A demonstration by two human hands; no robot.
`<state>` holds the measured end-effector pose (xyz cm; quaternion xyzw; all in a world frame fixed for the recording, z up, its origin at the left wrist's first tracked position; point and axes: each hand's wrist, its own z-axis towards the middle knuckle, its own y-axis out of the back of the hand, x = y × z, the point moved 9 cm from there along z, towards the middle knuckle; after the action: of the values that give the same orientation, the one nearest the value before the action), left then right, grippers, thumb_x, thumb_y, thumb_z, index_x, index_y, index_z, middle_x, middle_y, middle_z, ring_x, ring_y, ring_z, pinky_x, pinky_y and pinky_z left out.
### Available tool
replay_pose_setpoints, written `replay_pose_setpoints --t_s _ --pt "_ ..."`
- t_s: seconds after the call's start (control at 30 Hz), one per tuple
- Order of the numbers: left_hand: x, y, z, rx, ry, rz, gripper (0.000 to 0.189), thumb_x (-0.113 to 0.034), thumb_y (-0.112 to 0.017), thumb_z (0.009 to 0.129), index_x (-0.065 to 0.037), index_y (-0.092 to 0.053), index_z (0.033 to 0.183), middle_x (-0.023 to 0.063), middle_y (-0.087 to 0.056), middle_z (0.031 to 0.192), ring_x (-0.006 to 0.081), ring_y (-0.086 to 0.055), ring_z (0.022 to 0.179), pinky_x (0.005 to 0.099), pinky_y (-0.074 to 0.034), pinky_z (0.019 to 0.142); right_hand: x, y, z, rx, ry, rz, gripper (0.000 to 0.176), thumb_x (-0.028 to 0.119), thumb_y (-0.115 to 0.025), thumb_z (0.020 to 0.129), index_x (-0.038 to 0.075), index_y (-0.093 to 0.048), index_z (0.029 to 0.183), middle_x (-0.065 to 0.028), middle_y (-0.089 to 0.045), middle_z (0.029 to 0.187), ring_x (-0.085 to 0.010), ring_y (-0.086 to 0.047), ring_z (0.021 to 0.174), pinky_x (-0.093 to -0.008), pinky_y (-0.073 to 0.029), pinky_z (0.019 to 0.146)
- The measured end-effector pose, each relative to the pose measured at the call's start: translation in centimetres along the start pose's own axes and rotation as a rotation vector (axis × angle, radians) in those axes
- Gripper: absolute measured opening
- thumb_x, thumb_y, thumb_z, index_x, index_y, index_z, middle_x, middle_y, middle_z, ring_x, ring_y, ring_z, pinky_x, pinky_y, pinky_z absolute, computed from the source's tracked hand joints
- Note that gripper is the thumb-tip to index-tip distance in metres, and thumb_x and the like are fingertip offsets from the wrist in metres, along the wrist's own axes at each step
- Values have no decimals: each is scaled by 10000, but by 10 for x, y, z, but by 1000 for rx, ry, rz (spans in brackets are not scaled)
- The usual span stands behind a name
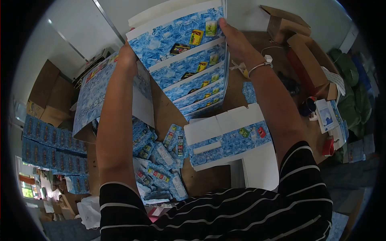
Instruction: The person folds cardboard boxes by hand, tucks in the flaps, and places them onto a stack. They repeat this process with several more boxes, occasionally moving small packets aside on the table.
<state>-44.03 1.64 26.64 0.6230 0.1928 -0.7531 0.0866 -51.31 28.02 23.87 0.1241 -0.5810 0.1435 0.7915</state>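
Observation:
A tall cardboard display (181, 44) with several tiers rises in front of me. Each front band carries a blue ice-cube print with small yellow, black and green packs on it. My left hand (128, 58) grips the upper left edge, its fingers partly hidden behind the cardboard. On the opposite upper edge, my right hand (237, 40) is closed with the thumb on the front side. Closer to my body lies a white cardboard piece (225, 138) with a similar blue printed band. Beside it, several small blue printed packets (163, 156) are heaped on the brown table.
A large blue printed carton (94, 96) lies with its open end towards the packets. Rows of blue packs (54, 138) stand at far left. Open brown boxes (307, 60) sit at the back right, near a dark cup (307, 106) and a green bundle (350, 88).

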Motion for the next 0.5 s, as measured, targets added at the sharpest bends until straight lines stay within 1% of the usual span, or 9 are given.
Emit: replay_pose_setpoints --t_s 0.1,0.17,0.2,0.27,0.3,0.37,0.4,0.47,0.5 --pt "-3 3 5 26 -8 47 455 -400 -402 848 -85 -425 1176 93 -483 1116 204 -469 1004 318 -381 835 1 -4 1 42 1 45 672 556 -345 809 8 -377 1196 -119 -438 1182 -226 -402 1089 -351 -282 933" --pt "-3 5 6 8 47 13 461 -417 -415 836 -100 -433 1170 81 -505 1079 206 -495 957 327 -402 792 7 -7 -5 56 12 175 645 536 -337 823 16 -366 1204 -113 -436 1184 -223 -401 1090 -346 -280 935" --pt "-3 5 5 7 47 13 461 -417 -415 836 -100 -433 1170 81 -505 1079 206 -495 957 327 -402 792 7 -7 -4 57 12 176 645 536 -337 823 16 -366 1204 -113 -436 1184 -223 -401 1090 -346 -280 935" --pt "-4 4 5 -4 33 18 453 -418 -422 830 -123 -434 1173 69 -518 1055 207 -512 918 331 -412 762 6 -12 -1 134 9 199 625 525 -359 821 27 -376 1198 -106 -437 1187 -225 -394 1096 -363 -279 934" --pt "-5 5 5 -3 33 18 453 -418 -422 830 -123 -434 1173 69 -518 1055 207 -512 918 331 -412 762 5 -11 1 133 9 198 625 525 -359 821 27 -376 1198 -106 -437 1187 -225 -394 1096 -363 -279 934" --pt "-3 3 7 14 33 40 431 -409 -417 833 -147 -434 1175 62 -517 1056 205 -509 916 335 -410 753 2 -7 2 121 2 70 582 488 -407 820 39 -387 1189 -90 -454 1166 -233 -401 1083 -382 -295 920" --pt "-1 3 9 15 34 39 431 -409 -417 833 -147 -434 1175 62 -517 1056 205 -509 916 335 -410 753 0 -7 1 120 1 69 582 488 -407 820 39 -387 1189 -90 -454 1166 -233 -401 1083 -382 -295 920" --pt "4 4 13 36 50 64 407 -392 -412 838 -168 -433 1177 57 -511 1065 206 -493 938 345 -401 757 4 -5 -1 58 69 69 529 440 -405 838 13 -422 1149 -116 -514 1073 -214 -483 984 -348 -371 850" --pt "5 7 17 35 51 64 407 -392 -412 838 -168 -433 1177 57 -511 1065 206 -493 938 345 -401 757 4 -6 -3 59 68 69 529 440 -405 838 13 -422 1149 -116 -514 1073 -214 -483 984 -348 -371 850"
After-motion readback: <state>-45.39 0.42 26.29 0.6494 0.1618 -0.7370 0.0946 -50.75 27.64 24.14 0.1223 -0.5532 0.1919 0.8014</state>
